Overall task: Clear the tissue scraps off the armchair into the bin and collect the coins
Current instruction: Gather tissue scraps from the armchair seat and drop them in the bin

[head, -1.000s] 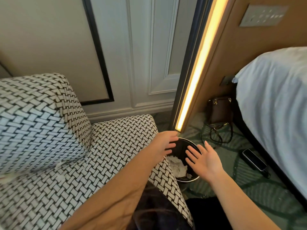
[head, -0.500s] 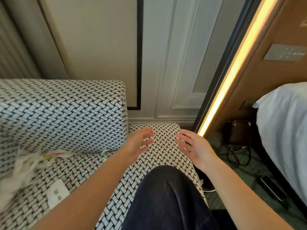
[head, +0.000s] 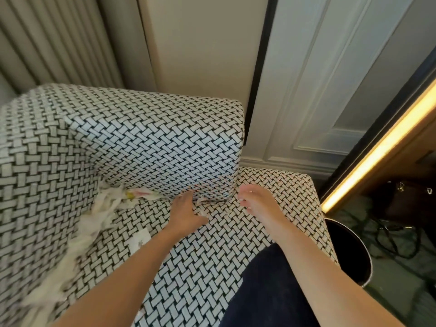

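Note:
The armchair has black-and-white woven fabric. White tissue scraps lie in a long heap along the crease at the seat's left, with a small white card beside them. A small tissue scrap sits in the crease under the backrest. My left hand rests on the seat with its fingertips at that crease, fingers straight. My right hand hovers over the seat's right part, fingers loose, holding nothing. The black bin stands on the floor to the right of the seat. No coins are visible.
My dark trouser knee rests on the seat's front. A brown handbag with a cable lies on the green carpet beyond the bin. A lit strip runs along the wall panel. Curtains hang behind the chair.
The view has swung left from the bin to the armchair. Both hands left the bin and moved onto the seat; the left hand now reaches the crease under the backrest.

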The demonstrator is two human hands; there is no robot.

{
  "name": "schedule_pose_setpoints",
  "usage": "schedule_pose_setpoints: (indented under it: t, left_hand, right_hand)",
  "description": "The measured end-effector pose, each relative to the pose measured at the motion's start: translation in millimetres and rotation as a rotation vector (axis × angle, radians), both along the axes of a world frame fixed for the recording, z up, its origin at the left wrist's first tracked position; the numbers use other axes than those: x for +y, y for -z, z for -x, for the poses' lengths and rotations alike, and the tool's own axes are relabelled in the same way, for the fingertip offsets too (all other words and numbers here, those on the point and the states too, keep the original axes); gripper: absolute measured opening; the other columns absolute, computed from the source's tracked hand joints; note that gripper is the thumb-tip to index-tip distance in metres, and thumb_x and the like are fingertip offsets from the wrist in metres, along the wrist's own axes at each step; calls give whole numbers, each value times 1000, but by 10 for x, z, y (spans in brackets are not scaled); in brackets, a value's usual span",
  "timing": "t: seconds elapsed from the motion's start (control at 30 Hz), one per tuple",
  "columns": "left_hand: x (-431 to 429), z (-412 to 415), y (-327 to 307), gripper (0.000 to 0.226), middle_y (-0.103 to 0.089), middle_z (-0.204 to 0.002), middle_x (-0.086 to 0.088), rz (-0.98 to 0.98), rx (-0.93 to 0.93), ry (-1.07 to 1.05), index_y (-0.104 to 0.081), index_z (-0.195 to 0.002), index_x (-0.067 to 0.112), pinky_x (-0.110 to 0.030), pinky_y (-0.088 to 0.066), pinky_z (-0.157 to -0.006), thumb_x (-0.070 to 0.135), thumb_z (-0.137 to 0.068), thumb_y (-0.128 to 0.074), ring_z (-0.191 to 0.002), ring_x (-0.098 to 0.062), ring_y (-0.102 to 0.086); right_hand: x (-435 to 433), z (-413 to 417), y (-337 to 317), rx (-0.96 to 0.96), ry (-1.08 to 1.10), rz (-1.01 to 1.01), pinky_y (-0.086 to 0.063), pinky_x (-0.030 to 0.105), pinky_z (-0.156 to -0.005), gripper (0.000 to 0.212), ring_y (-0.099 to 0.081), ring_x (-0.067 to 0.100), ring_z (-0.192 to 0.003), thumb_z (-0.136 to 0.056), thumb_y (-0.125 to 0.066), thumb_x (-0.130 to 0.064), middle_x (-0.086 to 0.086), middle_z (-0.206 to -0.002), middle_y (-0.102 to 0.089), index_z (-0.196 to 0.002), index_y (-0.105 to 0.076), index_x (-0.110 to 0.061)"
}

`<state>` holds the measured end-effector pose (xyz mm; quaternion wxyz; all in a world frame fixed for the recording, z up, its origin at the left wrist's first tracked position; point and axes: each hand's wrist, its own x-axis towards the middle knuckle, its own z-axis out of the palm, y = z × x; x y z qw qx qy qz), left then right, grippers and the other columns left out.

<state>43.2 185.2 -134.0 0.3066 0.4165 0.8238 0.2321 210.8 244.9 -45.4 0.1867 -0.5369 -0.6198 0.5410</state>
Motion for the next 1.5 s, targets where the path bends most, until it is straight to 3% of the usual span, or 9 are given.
schedule_pose_setpoints:
  t: [0.2,0.37,0.53,0.67,0.8,0.93,1.1,1.37,1.5]
  left_hand:
    - [47,79,171,75,-15,-154,-4,43,288,142,-17,-148,16,-40,-10,-115,38,-87,-55,-140,-30,-10]
    - [88,42,261,60,-24,-152,3,111,387,161,-22,-146,21,-44,-15,-115,48,-94,-36,-139,-31,-12]
    - [245,-72,220,47,-37,-145,3,163,359,57,-36,-138,24,-46,-12,-112,44,-95,-35,-137,-35,-14]
    - [352,-117,202,42,-41,-140,1,184,363,6,-46,-132,27,-50,-17,-111,43,-95,-36,-134,-36,-19]
    - [372,-125,214,37,-45,-135,3,165,356,-29,-52,-126,28,-50,-20,-108,41,-95,-37,-132,-35,-21]
    - [309,-199,277,33,-54,-127,10,85,500,18,-56,-119,28,-54,-20,-106,34,-99,-30,-128,-25,-28]
    - [372,-181,255,21,-64,-112,4,92,580,111,-62,-105,23,-54,-22,-108,20,-97,-42,-121,-22,-40]
    - [342,-171,158,12,-65,-93,1,22,809,338,-64,-93,16,-34,-47,-85,8,-89,-56,-100,-19,-53]
    - [268,-165,115,20,-64,-75,2,-176,521,170,-65,-78,15,-29,-49,-71,23,-93,-54,-82,-16,-53]
  right_hand:
    - [-16,27,250,-369,-373,-132,-54,29,-78,33,-65,21,-99,-96,-47,-22,2,-127,-57,-129,-49,-17]
    - [0,71,340,-422,-441,-13,-51,34,-89,35,-61,26,-109,-94,-48,-23,4,-128,-55,-128,-51,-18]
    - [9,109,415,-451,-515,33,-37,18,-47,29,-47,7,-50,-94,-48,-28,4,-119,-60,-121,-55,-20]
    - [30,111,422,-429,-498,65,-48,26,-55,28,-64,21,-67,-93,-49,-30,14,-119,-63,-119,-55,-22]
    - [48,106,449,-422,-496,83,-26,15,-38,28,-31,3,-40,-93,-48,-29,14,-117,-63,-119,-55,-22]
    - [55,120,455,-413,-492,96,-34,17,-43,27,-50,11,-56,-93,-49,-29,12,-114,-63,-118,-56,-21]
    - [54,129,439,-409,-473,94,-50,40,-89,29,-60,31,-109,-92,-50,-30,9,-114,-63,-119,-56,-22]
    - [48,121,436,-391,-435,78,-54,31,-73,32,-66,25,-96,-93,-50,-30,2,-102,-63,-124,-54,-23]
    - [35,113,418,-311,-391,41,-47,18,-47,48,-58,14,-64,-94,-50,-22,10,-117,-62,-140,-37,-22]
